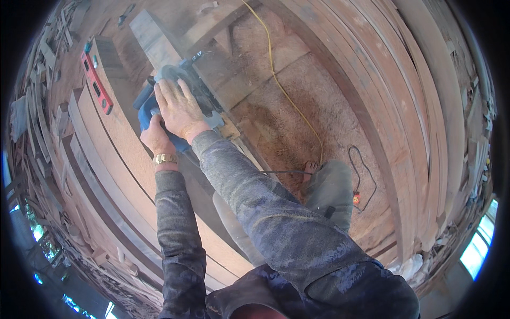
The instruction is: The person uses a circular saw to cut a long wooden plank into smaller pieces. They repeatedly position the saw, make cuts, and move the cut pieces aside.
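A blue circular saw [144,112] rests on a long timber beam [154,37] at the upper left of the head view. My left hand [158,139], with a gold watch at the wrist, is closed around its rear handle. My right hand [180,110] lies over the top of the saw body, gripping it with the fingers reaching forward. Dust hangs around the front of the tool. The blade is hidden beneath the housing and my hands.
A red spirit level [97,82] lies on timber to the left. Long planks [372,80] are stacked on the right. A yellow cord [276,77] crosses the sawdust-covered floor [345,122]. A black cable [372,183] loops near my leg, and my bare foot [309,169] stands close by.
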The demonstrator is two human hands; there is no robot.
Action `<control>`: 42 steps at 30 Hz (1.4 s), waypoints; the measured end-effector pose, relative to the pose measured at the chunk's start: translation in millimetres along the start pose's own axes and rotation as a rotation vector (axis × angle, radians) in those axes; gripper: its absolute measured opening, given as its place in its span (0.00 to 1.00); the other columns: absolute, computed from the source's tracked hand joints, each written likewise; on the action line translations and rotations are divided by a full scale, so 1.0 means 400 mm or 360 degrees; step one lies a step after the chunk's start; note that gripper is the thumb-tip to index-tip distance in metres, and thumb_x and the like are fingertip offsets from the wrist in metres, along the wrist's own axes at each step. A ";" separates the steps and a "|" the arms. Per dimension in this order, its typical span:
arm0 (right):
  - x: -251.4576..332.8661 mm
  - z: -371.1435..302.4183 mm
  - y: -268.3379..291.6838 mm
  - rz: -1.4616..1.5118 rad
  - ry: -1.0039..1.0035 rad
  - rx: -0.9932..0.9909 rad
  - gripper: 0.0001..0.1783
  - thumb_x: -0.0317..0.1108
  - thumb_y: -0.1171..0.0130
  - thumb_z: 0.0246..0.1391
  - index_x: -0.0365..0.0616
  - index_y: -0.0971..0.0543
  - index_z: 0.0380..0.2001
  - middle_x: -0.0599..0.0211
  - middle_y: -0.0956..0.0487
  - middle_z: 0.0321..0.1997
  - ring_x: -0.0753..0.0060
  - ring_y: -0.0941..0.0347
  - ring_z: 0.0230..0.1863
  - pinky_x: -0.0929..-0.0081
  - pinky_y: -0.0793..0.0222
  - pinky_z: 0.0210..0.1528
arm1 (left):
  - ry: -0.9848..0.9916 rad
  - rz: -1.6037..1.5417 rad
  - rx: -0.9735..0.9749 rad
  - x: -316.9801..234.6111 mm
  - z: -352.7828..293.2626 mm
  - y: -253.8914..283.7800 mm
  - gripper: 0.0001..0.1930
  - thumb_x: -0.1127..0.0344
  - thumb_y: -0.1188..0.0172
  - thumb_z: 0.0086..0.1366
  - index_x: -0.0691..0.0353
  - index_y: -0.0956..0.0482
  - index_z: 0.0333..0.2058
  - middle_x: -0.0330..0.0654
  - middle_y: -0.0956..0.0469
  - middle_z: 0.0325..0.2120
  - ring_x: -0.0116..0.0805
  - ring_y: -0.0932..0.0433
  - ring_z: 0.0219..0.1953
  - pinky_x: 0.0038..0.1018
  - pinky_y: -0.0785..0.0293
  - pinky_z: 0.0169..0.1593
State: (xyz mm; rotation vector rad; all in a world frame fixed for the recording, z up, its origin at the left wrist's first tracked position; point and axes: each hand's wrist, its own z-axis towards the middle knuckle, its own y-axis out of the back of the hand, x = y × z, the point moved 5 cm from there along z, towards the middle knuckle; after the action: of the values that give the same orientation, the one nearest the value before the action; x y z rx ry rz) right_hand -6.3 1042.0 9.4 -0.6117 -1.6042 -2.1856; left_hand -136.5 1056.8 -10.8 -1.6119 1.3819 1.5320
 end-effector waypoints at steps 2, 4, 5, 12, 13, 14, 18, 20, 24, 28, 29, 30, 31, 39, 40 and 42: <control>-0.001 0.015 -0.008 -0.0021 -0.0015 0.0063 0.35 0.44 0.52 0.68 0.37 0.41 0.72 0.55 0.42 0.77 0.60 0.47 0.78 0.54 0.63 0.80 | 0.0032 0.0024 -0.0010 -0.005 0.012 -0.004 0.09 0.69 0.36 0.56 0.72 0.18 0.27 0.40 0.19 0.25 0.30 0.24 0.26 0.30 0.28 0.33; 0.002 0.028 -0.006 -0.0065 -0.0011 0.0001 0.35 0.44 0.52 0.68 0.37 0.42 0.73 0.55 0.42 0.77 0.60 0.47 0.78 0.54 0.63 0.80 | -0.0023 -0.0011 0.0046 -0.016 0.019 -0.010 0.09 0.69 0.36 0.56 0.72 0.18 0.28 0.40 0.18 0.25 0.30 0.23 0.27 0.31 0.28 0.33; 0.002 0.033 -0.014 -0.0100 -0.0016 0.0095 0.35 0.44 0.53 0.69 0.37 0.42 0.73 0.55 0.42 0.77 0.60 0.47 0.78 0.54 0.64 0.80 | -0.0001 -0.0050 0.0040 -0.017 0.022 -0.012 0.09 0.68 0.36 0.56 0.72 0.18 0.28 0.40 0.18 0.26 0.31 0.23 0.27 0.31 0.28 0.34; -0.003 0.077 -0.028 -0.0097 -0.0043 0.0089 0.36 0.44 0.52 0.68 0.38 0.42 0.73 0.54 0.42 0.78 0.61 0.48 0.79 0.54 0.65 0.80 | 0.0028 -0.0020 0.0036 -0.041 0.051 -0.036 0.10 0.68 0.36 0.55 0.73 0.17 0.28 0.42 0.17 0.26 0.32 0.22 0.27 0.31 0.27 0.33; -0.003 0.083 -0.024 -0.0083 -0.0037 0.0004 0.36 0.44 0.52 0.68 0.38 0.41 0.73 0.55 0.42 0.78 0.61 0.48 0.79 0.54 0.66 0.80 | 0.0024 -0.0018 0.0039 -0.043 0.057 -0.039 0.10 0.68 0.36 0.55 0.73 0.17 0.27 0.42 0.17 0.26 0.32 0.22 0.27 0.31 0.27 0.33; -0.003 0.088 -0.028 -0.0087 -0.0038 0.0011 0.36 0.44 0.52 0.68 0.39 0.41 0.73 0.55 0.42 0.78 0.62 0.48 0.79 0.54 0.66 0.80 | 0.0035 -0.0017 0.0025 -0.044 0.062 -0.039 0.10 0.68 0.36 0.55 0.73 0.17 0.27 0.42 0.17 0.26 0.32 0.22 0.27 0.31 0.27 0.33; -0.007 0.111 -0.040 -0.0003 -0.0041 0.0068 0.35 0.45 0.53 0.68 0.39 0.41 0.73 0.55 0.43 0.78 0.62 0.49 0.79 0.54 0.66 0.81 | 0.0032 0.0018 -0.0006 -0.042 0.094 -0.046 0.10 0.68 0.35 0.55 0.72 0.17 0.27 0.40 0.18 0.25 0.31 0.23 0.26 0.31 0.28 0.32; -0.010 0.121 -0.035 -0.0002 -0.0021 0.0003 0.36 0.46 0.52 0.68 0.39 0.41 0.73 0.55 0.42 0.78 0.61 0.49 0.79 0.54 0.66 0.81 | -0.0089 0.0121 0.0012 -0.047 0.108 -0.051 0.10 0.67 0.35 0.55 0.72 0.17 0.26 0.40 0.18 0.24 0.30 0.23 0.25 0.31 0.28 0.31; -0.015 0.135 -0.028 -0.0024 0.0013 -0.0031 0.37 0.46 0.50 0.68 0.37 0.42 0.73 0.56 0.41 0.77 0.60 0.49 0.79 0.55 0.63 0.80 | -0.0095 0.0187 -0.0020 -0.048 0.123 -0.057 0.12 0.66 0.34 0.54 0.73 0.17 0.25 0.39 0.19 0.24 0.29 0.24 0.25 0.31 0.29 0.32; -0.020 0.146 -0.027 -0.0043 0.0001 0.0025 0.38 0.44 0.48 0.67 0.36 0.43 0.73 0.55 0.42 0.76 0.59 0.48 0.78 0.55 0.61 0.80 | -0.0070 0.0115 -0.0006 -0.060 0.124 -0.068 0.10 0.67 0.34 0.55 0.70 0.20 0.22 0.36 0.22 0.21 0.28 0.27 0.23 0.31 0.31 0.29; -0.021 0.149 -0.029 -0.0107 -0.0004 0.0046 0.38 0.44 0.48 0.67 0.36 0.43 0.73 0.55 0.42 0.76 0.59 0.48 0.78 0.55 0.60 0.80 | -0.0044 0.0080 -0.0011 -0.060 0.124 -0.070 0.10 0.67 0.35 0.55 0.69 0.21 0.20 0.36 0.22 0.19 0.28 0.27 0.21 0.31 0.31 0.28; -0.021 0.152 -0.026 -0.0021 0.0009 0.0007 0.37 0.42 0.48 0.66 0.36 0.42 0.72 0.54 0.42 0.76 0.59 0.47 0.78 0.54 0.59 0.79 | -0.0053 0.0043 -0.0007 -0.064 0.124 -0.073 0.10 0.68 0.35 0.55 0.68 0.21 0.20 0.36 0.22 0.19 0.28 0.27 0.21 0.30 0.32 0.28; -0.021 0.156 -0.024 0.0034 0.0015 -0.0017 0.36 0.39 0.48 0.65 0.35 0.41 0.72 0.53 0.41 0.76 0.59 0.47 0.78 0.54 0.58 0.79 | -0.0032 0.0012 0.0010 -0.065 0.125 -0.076 0.09 0.69 0.35 0.55 0.68 0.21 0.20 0.35 0.22 0.20 0.27 0.28 0.21 0.30 0.32 0.28; -0.012 0.178 -0.034 -0.0047 0.0002 0.0086 0.37 0.42 0.49 0.66 0.37 0.42 0.73 0.56 0.43 0.77 0.61 0.47 0.78 0.55 0.60 0.80 | -0.0047 0.0043 -0.0005 -0.082 0.139 -0.076 0.06 0.71 0.36 0.55 0.66 0.21 0.22 0.35 0.22 0.21 0.25 0.27 0.23 0.28 0.33 0.28; -0.011 0.179 -0.034 -0.0066 -0.0002 0.0092 0.37 0.42 0.49 0.66 0.37 0.42 0.73 0.56 0.43 0.77 0.62 0.47 0.78 0.55 0.60 0.80 | -0.0060 0.0065 0.0000 -0.085 0.139 -0.078 0.06 0.71 0.37 0.55 0.66 0.21 0.22 0.34 0.22 0.21 0.25 0.27 0.24 0.28 0.33 0.28; -0.013 0.183 -0.034 -0.0098 -0.0014 0.0100 0.37 0.41 0.50 0.66 0.38 0.43 0.73 0.57 0.43 0.78 0.62 0.47 0.78 0.55 0.59 0.80 | -0.0069 0.0065 0.0014 -0.089 0.139 -0.083 0.05 0.72 0.38 0.55 0.66 0.21 0.23 0.34 0.22 0.21 0.25 0.27 0.24 0.28 0.33 0.29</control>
State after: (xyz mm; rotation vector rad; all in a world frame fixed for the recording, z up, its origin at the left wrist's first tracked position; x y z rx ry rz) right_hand 0.4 1116.3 14.9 -0.5613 -1.7108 -2.1690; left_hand -123.7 1128.8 0.8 -1.5453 1.4046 1.5727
